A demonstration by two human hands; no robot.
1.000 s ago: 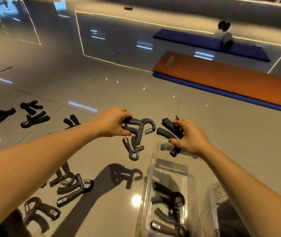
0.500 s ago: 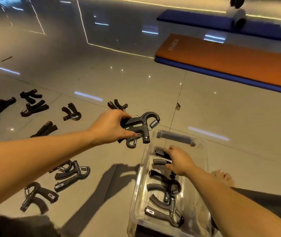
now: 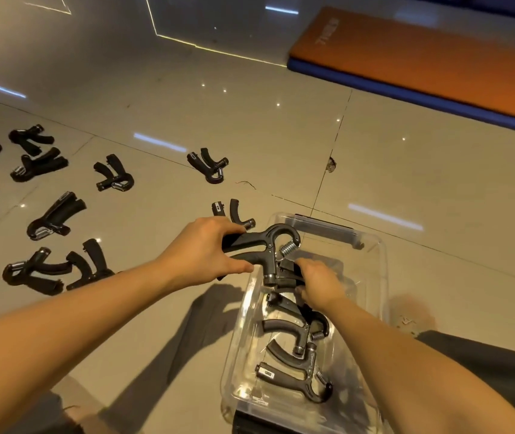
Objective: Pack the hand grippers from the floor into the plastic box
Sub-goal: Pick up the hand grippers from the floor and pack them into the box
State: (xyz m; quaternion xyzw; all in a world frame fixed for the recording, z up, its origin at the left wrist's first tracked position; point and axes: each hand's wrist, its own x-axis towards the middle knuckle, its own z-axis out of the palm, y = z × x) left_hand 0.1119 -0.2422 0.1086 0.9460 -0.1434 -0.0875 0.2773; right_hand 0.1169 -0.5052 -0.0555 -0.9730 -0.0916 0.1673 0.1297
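A clear plastic box [image 3: 375, 277] stands on the tiled floor in front of me. My left hand [image 3: 201, 250] grips a black hand gripper [image 3: 268, 245] by its handles, its spring end hanging over the box's left rim. My right hand [image 3: 320, 285] is down inside the box, fingers closed on another black hand gripper [image 3: 285, 274] at the far end. Further black grippers [image 3: 293, 335] lie in the near part of the box. Several more grippers [image 3: 52, 216] are scattered on the floor to the left.
One loose gripper [image 3: 209, 166] lies beyond the box and another [image 3: 232, 213] just behind my left hand. An orange mat [image 3: 422, 61] on a blue one lies at the far right. My dark-trousered leg [image 3: 484, 364] is right of the box.
My left hand has brought its gripper right and down, over the box's left rim. My right hand stays inside the box on a gripper. The view has tilted down.
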